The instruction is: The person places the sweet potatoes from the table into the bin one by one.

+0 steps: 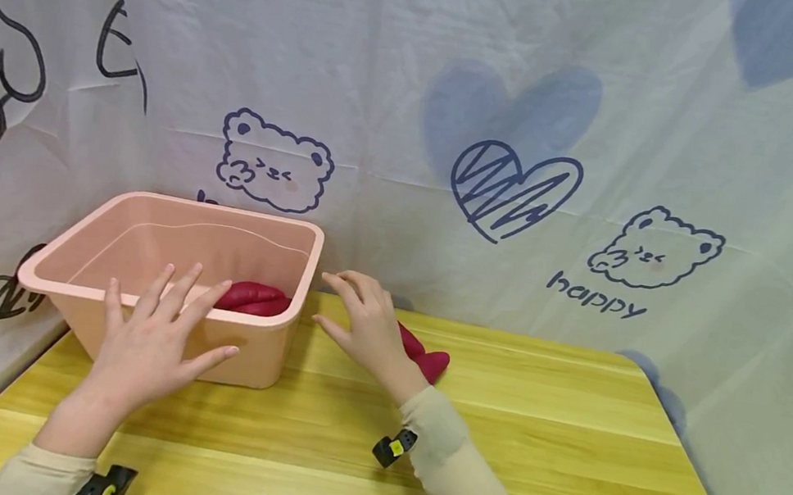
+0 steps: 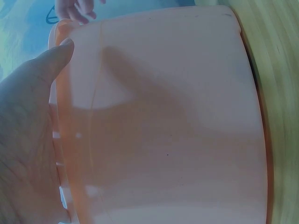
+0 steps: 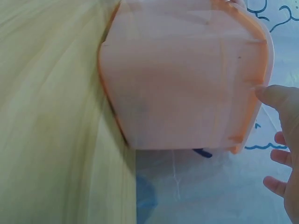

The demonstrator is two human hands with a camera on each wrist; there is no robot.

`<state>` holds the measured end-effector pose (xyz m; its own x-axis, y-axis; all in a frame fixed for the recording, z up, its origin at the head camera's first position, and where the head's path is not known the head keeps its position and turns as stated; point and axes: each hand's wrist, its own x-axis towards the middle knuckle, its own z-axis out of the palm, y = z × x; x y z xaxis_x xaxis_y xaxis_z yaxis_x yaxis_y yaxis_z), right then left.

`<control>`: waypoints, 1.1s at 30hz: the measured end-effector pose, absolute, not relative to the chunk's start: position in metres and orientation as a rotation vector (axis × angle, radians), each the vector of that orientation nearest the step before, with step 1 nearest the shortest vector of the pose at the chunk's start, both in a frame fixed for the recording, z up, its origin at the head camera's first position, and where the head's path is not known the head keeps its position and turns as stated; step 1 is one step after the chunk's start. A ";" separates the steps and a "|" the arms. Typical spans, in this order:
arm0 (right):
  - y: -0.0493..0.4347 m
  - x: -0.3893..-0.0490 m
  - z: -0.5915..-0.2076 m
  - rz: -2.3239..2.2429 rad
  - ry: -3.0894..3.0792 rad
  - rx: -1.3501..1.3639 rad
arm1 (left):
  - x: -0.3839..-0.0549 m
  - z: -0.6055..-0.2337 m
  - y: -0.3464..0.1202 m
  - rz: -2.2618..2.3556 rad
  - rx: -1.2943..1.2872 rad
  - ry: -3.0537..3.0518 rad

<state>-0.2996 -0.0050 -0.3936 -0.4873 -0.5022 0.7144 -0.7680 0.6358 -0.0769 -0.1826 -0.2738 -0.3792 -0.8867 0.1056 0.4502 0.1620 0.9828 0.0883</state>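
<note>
A pink plastic bin (image 1: 249, 355) stands on the table's left part. Over its near rim my left hand (image 1: 150, 345) spreads its fingers, and in the left wrist view the thumb (image 2: 58, 56) overlaps the rim. My right hand (image 1: 373, 329) hovers beside the bin's right wall, fingers loosely bent, with nothing visible between them. Its thumb (image 3: 275, 95) appears right at the rim in the right wrist view. Inside the bin lies a smooth, rounded dark red thing (image 1: 252, 297). Another dark red thing (image 1: 432, 364) lies on the table, partly hidden behind my right hand.
The wood-grain table (image 1: 566, 442) extends to the right of the bin. A pale cloth (image 1: 405, 59) with hearts and bear drawings hangs behind the table and along both sides. Each wrist carries a black strap (image 1: 394, 448).
</note>
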 end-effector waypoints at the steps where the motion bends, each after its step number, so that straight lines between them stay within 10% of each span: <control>1: -0.003 -0.299 -0.396 0.503 -2.194 0.995 | -0.183 -0.379 -0.274 -0.169 -0.193 -2.668; 33: 0.079 -0.292 -0.425 0.374 -2.597 1.209 | -0.183 -0.379 -0.274 -0.165 -0.191 -2.671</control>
<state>-0.2917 0.0790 -0.4251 -0.6235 -0.7081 0.3315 -0.7729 0.6222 -0.1247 -0.1826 -0.2737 -0.3789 -0.8870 0.1070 0.4493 0.1614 0.9833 0.0845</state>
